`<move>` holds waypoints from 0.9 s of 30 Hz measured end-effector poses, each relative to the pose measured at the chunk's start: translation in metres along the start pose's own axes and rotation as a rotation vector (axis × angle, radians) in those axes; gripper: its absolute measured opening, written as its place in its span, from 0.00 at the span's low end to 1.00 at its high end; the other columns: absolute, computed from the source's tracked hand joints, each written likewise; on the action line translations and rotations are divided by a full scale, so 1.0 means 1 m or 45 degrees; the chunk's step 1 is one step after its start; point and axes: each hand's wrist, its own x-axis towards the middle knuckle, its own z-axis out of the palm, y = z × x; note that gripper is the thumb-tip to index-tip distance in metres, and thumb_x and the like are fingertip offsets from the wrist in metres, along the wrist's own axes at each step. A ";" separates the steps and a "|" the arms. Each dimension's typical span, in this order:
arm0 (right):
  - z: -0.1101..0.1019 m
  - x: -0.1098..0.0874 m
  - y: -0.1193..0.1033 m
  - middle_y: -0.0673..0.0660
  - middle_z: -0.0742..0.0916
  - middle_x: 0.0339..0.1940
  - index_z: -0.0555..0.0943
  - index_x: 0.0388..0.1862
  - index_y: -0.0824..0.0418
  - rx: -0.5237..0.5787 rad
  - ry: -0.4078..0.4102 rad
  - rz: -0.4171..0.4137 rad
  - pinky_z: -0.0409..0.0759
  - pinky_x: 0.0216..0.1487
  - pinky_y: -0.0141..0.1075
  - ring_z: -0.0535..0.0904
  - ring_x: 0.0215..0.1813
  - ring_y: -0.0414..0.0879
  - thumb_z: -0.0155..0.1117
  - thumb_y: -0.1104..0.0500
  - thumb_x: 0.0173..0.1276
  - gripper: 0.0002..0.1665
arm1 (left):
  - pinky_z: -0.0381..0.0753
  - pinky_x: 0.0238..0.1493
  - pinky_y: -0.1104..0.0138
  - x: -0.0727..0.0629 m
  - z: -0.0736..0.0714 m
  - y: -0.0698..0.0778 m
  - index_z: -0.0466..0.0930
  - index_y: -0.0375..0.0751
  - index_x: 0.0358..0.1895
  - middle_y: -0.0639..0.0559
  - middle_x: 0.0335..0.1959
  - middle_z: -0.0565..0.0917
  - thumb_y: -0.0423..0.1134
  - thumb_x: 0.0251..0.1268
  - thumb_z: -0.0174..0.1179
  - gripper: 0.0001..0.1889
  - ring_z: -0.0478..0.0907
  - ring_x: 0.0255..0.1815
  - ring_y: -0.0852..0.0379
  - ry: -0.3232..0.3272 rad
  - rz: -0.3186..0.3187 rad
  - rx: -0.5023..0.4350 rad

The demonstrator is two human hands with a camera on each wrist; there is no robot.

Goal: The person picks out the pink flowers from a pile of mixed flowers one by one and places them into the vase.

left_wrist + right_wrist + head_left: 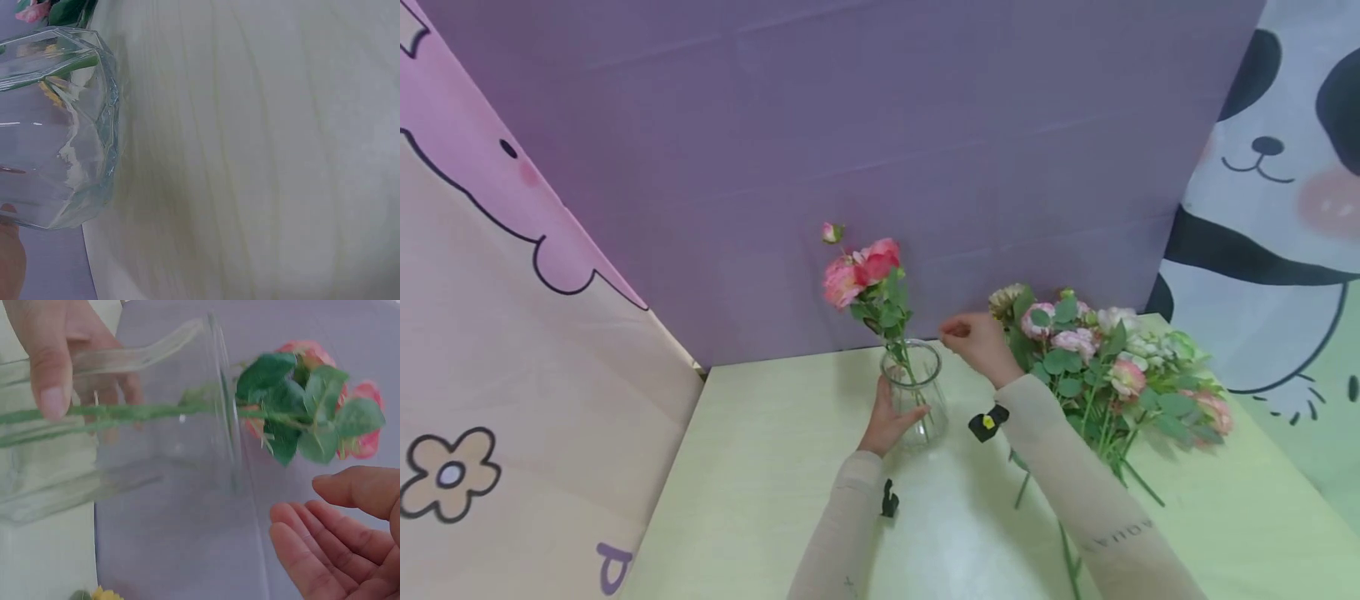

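Observation:
A clear glass vase (937,408) stands on the table, with pink artificial flowers (859,273) leaning out over its rim to the left. Their green stems (156,412) show through the glass in the right wrist view. My left hand (889,423) holds the vase's side, thumb in front and fingers around the far left. In the left wrist view only the vase's faceted base (103,144) and a bit of that hand are visible. To the right of the rim, my right hand (981,343) hovers with loosely bent fingers and nothing between thumb and fingertips (281,515).
A pile of artificial flowers (1078,342), pink, white and green, lies on the right of the pale table (760,467), stems toward me. A purple cloth wall (775,208) rises behind the table's back edge. Printed curtains (1262,325) flank the sides.

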 end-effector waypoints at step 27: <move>-0.044 -0.047 0.108 0.69 0.86 0.38 0.81 0.45 0.73 -0.006 0.151 0.307 0.81 0.35 0.41 0.82 0.37 0.55 0.57 0.60 0.65 0.17 | 0.44 0.72 0.45 0.013 0.005 -0.033 0.46 0.49 0.73 0.43 0.75 0.51 0.46 0.52 0.69 0.49 0.45 0.75 0.45 0.027 -0.025 -0.021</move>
